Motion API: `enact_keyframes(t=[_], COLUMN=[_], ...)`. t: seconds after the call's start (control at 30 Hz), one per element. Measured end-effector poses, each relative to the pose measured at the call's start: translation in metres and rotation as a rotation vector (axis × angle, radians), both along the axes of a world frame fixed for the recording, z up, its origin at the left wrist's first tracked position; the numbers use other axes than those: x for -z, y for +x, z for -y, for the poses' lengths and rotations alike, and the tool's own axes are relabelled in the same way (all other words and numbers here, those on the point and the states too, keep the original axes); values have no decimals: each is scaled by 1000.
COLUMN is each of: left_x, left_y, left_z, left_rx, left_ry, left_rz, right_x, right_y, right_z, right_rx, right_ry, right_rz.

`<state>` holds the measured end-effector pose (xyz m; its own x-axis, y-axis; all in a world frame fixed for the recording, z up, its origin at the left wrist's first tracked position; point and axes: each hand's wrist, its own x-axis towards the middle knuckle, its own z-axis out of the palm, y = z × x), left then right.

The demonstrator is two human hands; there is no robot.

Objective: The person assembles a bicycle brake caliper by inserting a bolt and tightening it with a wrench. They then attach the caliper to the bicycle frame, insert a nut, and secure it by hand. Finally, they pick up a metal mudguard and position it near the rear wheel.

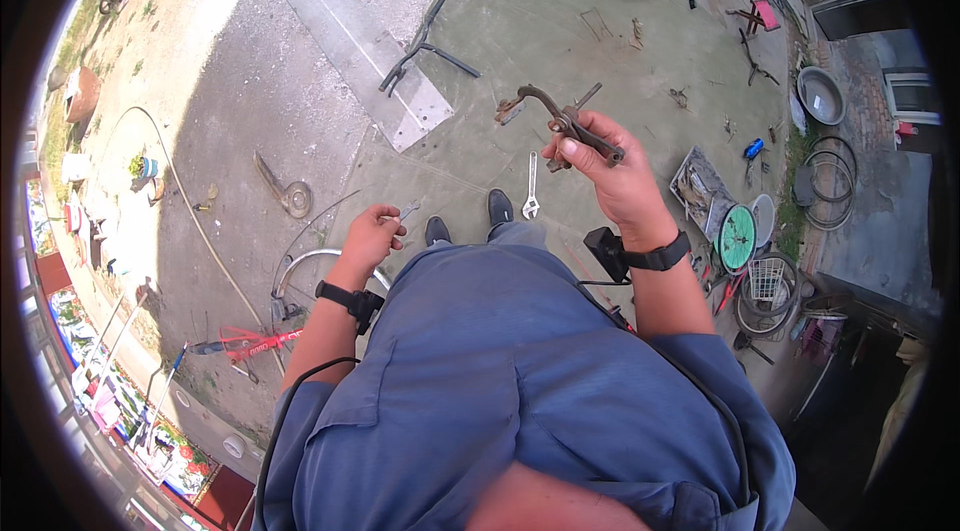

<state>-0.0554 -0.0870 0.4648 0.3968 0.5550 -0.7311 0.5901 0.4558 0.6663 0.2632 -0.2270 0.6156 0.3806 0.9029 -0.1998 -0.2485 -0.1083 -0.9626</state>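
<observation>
My right hand (610,166) is raised ahead of me, closed on a dark, rusty metal bicycle part (543,101) with a curved arm, a bolt in the middle and a straight rod. Its exact kind is unclear. My left hand (371,234) hangs lower, fingers closed round a small silver wrench (409,210), of which only one end shows. On the ground between the hands lies an adjustable wrench (532,189), just beyond my shoes (500,208).
Handlebars (425,51) lie on a metal sheet ahead. A chainring with a crank arm (290,196) and a red frame piece (250,343) are at left. To the right stand a parts tray (697,193), a green disc (737,239), wheels (768,303) and a grey basin (821,96).
</observation>
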Motion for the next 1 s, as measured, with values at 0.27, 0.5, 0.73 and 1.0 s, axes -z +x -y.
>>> enact_keyframes(t=[0.27,0.5,0.73,1.0], left_x=[19,25,30,38], left_y=[-24,-46,-58,-54], left_z=[17,40,56,66], left_rx=[-8,-26,-51,-96], left_ry=[-13,-75,-77,-69], left_rz=[-36,-126,-152,-146], right_x=[11,24,47,55], right_y=[-2,-4,-3,-7], right_z=[-3,-9,-15,-14], right_rx=[-155,-192,-117,-153], right_ry=[-39,-22,-78,-133], right_rz=[-54,-204,-230,-259])
